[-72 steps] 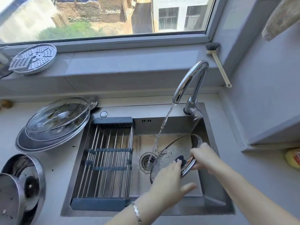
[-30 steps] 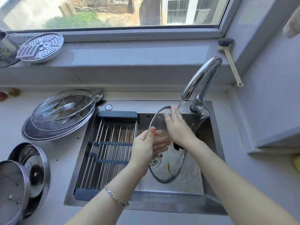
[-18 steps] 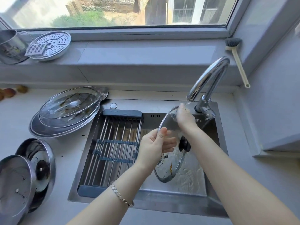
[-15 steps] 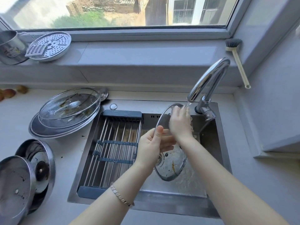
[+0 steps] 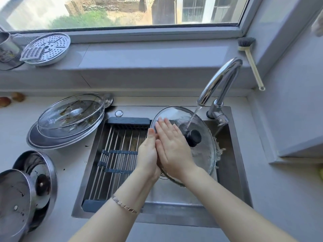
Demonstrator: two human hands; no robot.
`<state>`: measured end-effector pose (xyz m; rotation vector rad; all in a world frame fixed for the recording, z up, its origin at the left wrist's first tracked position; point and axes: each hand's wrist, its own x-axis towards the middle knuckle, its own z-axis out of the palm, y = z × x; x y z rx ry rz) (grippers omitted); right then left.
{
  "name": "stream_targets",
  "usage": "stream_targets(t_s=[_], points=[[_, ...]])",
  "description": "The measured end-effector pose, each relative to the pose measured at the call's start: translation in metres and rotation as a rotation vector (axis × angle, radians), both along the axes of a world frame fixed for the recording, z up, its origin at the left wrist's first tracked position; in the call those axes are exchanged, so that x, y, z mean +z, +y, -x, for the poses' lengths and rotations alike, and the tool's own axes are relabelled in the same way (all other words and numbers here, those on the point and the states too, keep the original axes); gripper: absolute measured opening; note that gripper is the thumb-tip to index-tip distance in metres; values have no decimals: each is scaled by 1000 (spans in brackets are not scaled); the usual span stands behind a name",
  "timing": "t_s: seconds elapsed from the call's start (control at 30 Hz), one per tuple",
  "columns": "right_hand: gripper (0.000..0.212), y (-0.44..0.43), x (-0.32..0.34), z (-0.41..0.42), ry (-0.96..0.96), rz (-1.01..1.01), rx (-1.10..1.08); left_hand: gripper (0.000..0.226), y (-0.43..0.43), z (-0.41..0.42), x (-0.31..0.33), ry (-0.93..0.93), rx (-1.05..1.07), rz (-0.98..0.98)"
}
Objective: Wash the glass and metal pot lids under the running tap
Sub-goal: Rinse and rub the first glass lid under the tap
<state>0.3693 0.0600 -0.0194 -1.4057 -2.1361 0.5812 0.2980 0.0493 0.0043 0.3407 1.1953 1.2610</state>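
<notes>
Right hand point(image 5: 173, 147): fingers straight and together, palm flat on the upper face of the glass lid point(image 5: 203, 154), just left of its black knob point(image 5: 193, 137). Left hand point(image 5: 148, 152): grips the lid's left rim, thumb on top, fingers hidden beneath. Lid held tilted over the sink point(image 5: 229, 172), wet and metal-rimmed. Stream from the tap point(image 5: 220, 81) lands beside the knob. Soiled glass lids point(image 5: 70, 116) stacked on the counter at left; metal lids point(image 5: 26, 189) nearer.

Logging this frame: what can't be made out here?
Head view:
Fingers of the left hand: behind the right hand and glass lid; only the thumb shows.
Drain of the sink: under lid and hands.
Stacked metal lids, lower left: cut by the frame edge.
A yellow object, right edge: mostly cut off, unidentifiable.
</notes>
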Motion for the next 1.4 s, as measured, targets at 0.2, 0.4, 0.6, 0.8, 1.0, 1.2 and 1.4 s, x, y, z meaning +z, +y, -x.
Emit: stream_targets(t_s=[0.2,0.4,0.6,0.8,1.0,1.2,1.4], points=[[49,-46,-33,-30,-91,-98,206,40,4,17,-4,-61,75,38],[52,-62,-29,-15,-39,-56,158,41,-1,8,-5,-85,178,51],[72,-42,-38,-49,13,290,-154,43,-4,16,-4,-155,312,31],[84,-54,-22,-26,-123,176,-3,47,-6,16,-2,-164,328,54],[67,-28,-22,-40,-64,487,-265,44,-13,18,-3,-149,327,48],[77,-40,-25,-27,-14,361,-172,43,-19,10,0,-113,244,44],[51,6,-37,-63,150,469,-303,41,-38,6,0,-95,117,25]])
